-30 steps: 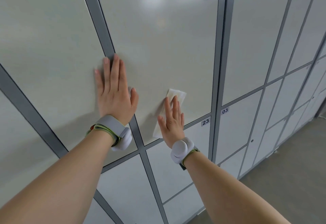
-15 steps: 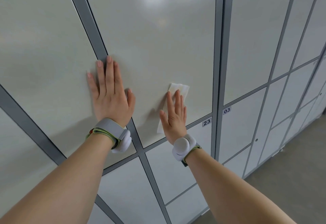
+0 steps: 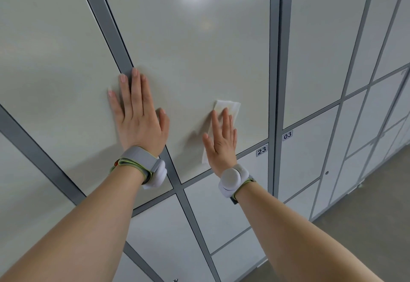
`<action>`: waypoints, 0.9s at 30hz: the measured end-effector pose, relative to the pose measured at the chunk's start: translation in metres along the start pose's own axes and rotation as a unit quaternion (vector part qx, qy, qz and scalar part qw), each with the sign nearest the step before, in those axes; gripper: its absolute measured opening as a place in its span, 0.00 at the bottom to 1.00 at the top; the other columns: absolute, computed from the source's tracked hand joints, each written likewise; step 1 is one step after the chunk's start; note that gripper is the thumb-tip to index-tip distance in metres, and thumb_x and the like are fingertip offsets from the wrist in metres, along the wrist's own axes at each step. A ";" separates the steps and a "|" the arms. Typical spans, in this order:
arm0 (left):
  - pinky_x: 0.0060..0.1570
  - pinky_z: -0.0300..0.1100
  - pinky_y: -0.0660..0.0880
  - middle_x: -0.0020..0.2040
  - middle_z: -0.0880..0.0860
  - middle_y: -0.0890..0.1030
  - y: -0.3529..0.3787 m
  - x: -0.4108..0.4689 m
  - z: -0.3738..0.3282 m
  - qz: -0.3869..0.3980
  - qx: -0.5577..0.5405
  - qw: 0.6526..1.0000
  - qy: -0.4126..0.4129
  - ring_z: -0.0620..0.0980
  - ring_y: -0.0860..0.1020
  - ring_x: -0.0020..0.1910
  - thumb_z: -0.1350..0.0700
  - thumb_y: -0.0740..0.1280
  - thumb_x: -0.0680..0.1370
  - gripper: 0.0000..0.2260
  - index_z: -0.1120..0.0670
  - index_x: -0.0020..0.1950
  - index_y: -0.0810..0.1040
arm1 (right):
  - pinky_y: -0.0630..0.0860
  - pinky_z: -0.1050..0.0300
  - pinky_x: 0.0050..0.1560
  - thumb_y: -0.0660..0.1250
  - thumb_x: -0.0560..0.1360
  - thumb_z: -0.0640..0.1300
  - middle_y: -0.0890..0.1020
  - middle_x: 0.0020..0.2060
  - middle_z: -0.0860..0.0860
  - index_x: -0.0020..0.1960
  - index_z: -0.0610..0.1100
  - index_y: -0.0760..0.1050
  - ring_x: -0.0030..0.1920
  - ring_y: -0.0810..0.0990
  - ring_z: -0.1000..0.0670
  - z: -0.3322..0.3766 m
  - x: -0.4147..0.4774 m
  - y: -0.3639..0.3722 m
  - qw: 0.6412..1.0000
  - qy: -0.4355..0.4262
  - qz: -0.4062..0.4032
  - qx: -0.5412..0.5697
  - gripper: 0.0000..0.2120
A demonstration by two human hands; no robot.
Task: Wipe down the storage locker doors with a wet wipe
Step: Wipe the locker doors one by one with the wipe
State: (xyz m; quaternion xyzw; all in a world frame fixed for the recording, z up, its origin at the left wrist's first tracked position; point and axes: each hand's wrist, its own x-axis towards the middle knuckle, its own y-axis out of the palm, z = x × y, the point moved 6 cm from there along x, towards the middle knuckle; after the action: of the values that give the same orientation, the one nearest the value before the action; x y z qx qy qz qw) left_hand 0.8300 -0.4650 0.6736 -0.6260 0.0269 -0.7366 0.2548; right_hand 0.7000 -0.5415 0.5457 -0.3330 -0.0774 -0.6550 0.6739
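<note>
The right hand [image 3: 221, 139], fingers straight and together, presses the wet wipe [image 3: 228, 107] flat near the lower right corner of door 22 [image 3: 195, 48]. The left hand [image 3: 138, 115] braces flat across the door's left edge. Even palm pressure and overlapping strokes toward the untouched upper area should clean best.

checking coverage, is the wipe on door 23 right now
No, the right hand presses the wet wipe against door 22, above door 23.

A wipe [image 3: 230, 107] was pressed low on door 22 [image 3: 188, 48] by the right hand [image 3: 221, 142]; the left hand [image 3: 138, 122] was laid flat across that door's left edge.
</note>
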 end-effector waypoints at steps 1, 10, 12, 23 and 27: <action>0.73 0.51 0.38 0.75 0.61 0.59 0.000 0.000 0.000 -0.001 0.000 1.000 -0.001 0.61 0.54 0.74 0.57 0.61 0.74 0.31 0.65 0.75 0.55 | 0.31 0.59 0.70 0.42 0.74 0.63 0.40 0.74 0.60 0.73 0.61 0.41 0.74 0.35 0.57 0.000 0.001 0.000 1.000 -0.008 -0.003 -0.003 0.28; 0.73 0.51 0.38 0.75 0.61 0.59 0.001 0.000 -0.001 -0.006 0.003 1.000 -0.009 0.60 0.54 0.74 0.58 0.61 0.74 0.31 0.65 0.75 0.55 | 0.39 0.43 0.74 0.49 0.79 0.56 0.40 0.76 0.55 0.73 0.59 0.39 0.76 0.39 0.53 -0.052 -0.004 -0.012 0.994 0.106 -0.003 0.014 0.27; 0.73 0.51 0.37 0.75 0.61 0.59 0.001 -0.001 0.000 -0.005 0.004 1.000 -0.014 0.60 0.54 0.74 0.58 0.61 0.74 0.31 0.65 0.75 0.55 | 0.39 0.41 0.73 0.50 0.81 0.54 0.39 0.76 0.53 0.75 0.56 0.41 0.76 0.40 0.53 -0.054 -0.003 -0.014 0.991 0.127 -0.006 0.028 0.27; 0.73 0.51 0.37 0.75 0.61 0.59 0.002 -0.001 -0.003 -0.012 0.004 1.000 -0.024 0.60 0.54 0.74 0.58 0.61 0.74 0.31 0.65 0.75 0.55 | 0.35 0.51 0.72 0.46 0.76 0.58 0.40 0.75 0.58 0.73 0.60 0.40 0.74 0.35 0.59 -0.033 0.008 -0.016 0.999 0.043 0.008 0.008 0.28; 0.72 0.51 0.36 0.75 0.61 0.59 0.003 -0.001 -0.004 -0.013 0.006 1.000 -0.027 0.61 0.54 0.74 0.58 0.61 0.74 0.32 0.65 0.75 0.55 | 0.38 0.43 0.74 0.48 0.76 0.59 0.40 0.76 0.54 0.75 0.57 0.40 0.76 0.39 0.54 -0.060 0.008 -0.028 0.993 0.118 -0.009 0.026 0.30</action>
State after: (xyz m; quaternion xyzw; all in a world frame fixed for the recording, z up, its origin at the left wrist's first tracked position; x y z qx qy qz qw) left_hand 0.8275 -0.4682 0.6711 -0.6444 0.0070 -0.7228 0.2495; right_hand 0.6549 -0.5788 0.5131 -0.2352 -0.0174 -0.6936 0.6807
